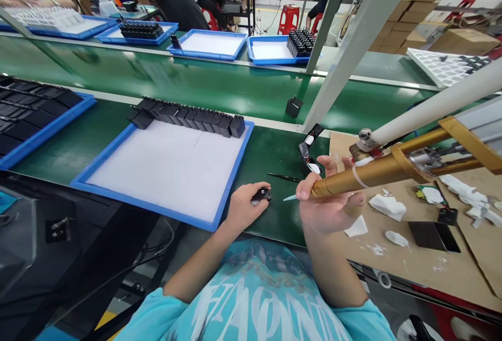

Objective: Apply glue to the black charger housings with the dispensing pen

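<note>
My left hand [245,207] rests on the green bench and pinches a small black plug-like part [262,195] at the tray's right edge. My right hand [327,200] is wrapped round a gold-coloured dispensing gun [376,172]; its pale tip [291,197] points left, a short way from the black part. The gun hangs from a white bar [435,105] at the upper right. A blue-rimmed tray [233,184] with a white floor holds a row of several black parts [188,114] along its far edge.
A single black part [293,106] stands on the green belt [196,82]. Tweezers [284,177] and an open black casing [308,150] lie near my right hand. Cardboard [415,262] with white scraps lies on the right. Other blue trays [209,45] and people are across the belt.
</note>
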Demonstrator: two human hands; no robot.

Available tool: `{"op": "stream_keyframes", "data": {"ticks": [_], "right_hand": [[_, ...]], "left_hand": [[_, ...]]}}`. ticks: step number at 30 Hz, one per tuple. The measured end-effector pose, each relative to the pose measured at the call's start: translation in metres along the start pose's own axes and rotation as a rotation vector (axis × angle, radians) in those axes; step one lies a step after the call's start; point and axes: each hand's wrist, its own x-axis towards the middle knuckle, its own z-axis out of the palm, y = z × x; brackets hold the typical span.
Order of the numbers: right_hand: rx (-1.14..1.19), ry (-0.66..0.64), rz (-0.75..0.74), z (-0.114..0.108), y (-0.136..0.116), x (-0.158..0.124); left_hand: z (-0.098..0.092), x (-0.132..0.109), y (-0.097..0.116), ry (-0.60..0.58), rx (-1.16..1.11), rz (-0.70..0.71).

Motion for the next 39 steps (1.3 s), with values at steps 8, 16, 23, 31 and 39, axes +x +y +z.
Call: {"op": "stream_keyframes", "data": {"ticks": [8,16,23,31,39], "right_hand": [[0.040,-0.003,-0.014,-0.004,0.000,0.003],[0.086,-0.026,-0.024,-0.009,0.002,0.004],[0.088,0.002,-0.009,-0.011,0.000,0.003],[0.105,-0.005,0.001,-0.013,0.000,0.003],[0.037,0.030,0.010,-0.013,-0.001,0.003]], "left_hand": [[-0.012,-0.008,0.012,-0.047,0.168,0.246],[-0.001,-0.009,0.006,-0.067,0.079,0.303],[0.000,-0.010,0.010,-0.083,0.238,0.264],[-0.005,-0.009,0.012,-0.174,0.284,0.206],[-0.001,-0.008,0.012,-0.165,-0.013,0.060]]}}
